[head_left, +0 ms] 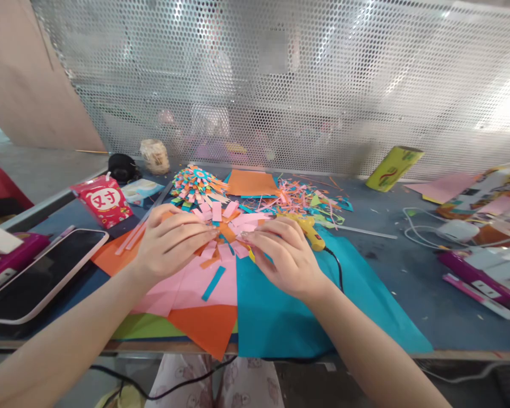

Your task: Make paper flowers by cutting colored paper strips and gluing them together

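Observation:
Between my hands is a paper flower (226, 231) of pink and orange strips, above pink and blue sheets. My left hand (172, 238) pinches at its left side near the middle, fingertips by an orange strip. On the other side my right hand (283, 249) has its fingers pressed together at the flower's centre; what exactly it pinches is hidden. A loose blue paper strip (213, 283) lies on the pink sheet (187, 283) just below. Behind my right hand a yellow glue gun (309, 231) rests on the blue sheet (289, 317), its black cord trailing right.
A finished-looking multicoloured paper flower (198, 184) and a heap of paper shreds (297, 195) lie at the back. A phone (46, 277), a red packet (102, 199) and a purple power strip (17, 263) stand left. On the right are a yellow-green tube (393, 168) and cables.

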`<action>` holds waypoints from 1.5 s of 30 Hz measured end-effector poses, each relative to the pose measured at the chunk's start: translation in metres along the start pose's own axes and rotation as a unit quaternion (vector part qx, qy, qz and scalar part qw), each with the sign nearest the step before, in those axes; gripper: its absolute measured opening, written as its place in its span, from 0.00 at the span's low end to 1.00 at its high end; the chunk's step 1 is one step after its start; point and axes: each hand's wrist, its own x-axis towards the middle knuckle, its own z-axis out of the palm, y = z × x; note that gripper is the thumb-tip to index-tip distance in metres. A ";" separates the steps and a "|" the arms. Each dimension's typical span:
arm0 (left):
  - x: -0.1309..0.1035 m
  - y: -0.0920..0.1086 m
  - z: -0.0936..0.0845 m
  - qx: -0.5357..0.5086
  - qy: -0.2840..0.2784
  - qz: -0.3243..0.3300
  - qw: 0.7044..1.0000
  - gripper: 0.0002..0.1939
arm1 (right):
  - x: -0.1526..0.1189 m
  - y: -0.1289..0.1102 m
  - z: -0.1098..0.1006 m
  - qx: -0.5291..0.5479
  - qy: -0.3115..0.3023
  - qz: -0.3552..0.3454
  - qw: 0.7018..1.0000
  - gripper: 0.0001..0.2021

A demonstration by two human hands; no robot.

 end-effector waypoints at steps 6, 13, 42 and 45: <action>0.001 0.001 -0.001 0.001 -0.006 -0.001 1.000 0.14 | -0.001 0.002 -0.001 -0.012 -0.002 -0.012 1.000 0.16; 0.000 0.000 0.000 -0.003 -0.011 -0.011 1.000 0.14 | 0.001 0.002 -0.002 -0.013 0.031 -0.016 0.999 0.19; 0.000 -0.001 -0.001 -0.005 -0.017 -0.004 1.000 0.14 | 0.001 0.004 -0.005 0.053 0.034 0.055 0.997 0.24; 0.001 -0.001 -0.002 -0.002 -0.021 0.005 1.000 0.14 | 0.002 0.004 -0.006 0.061 0.008 0.055 0.997 0.21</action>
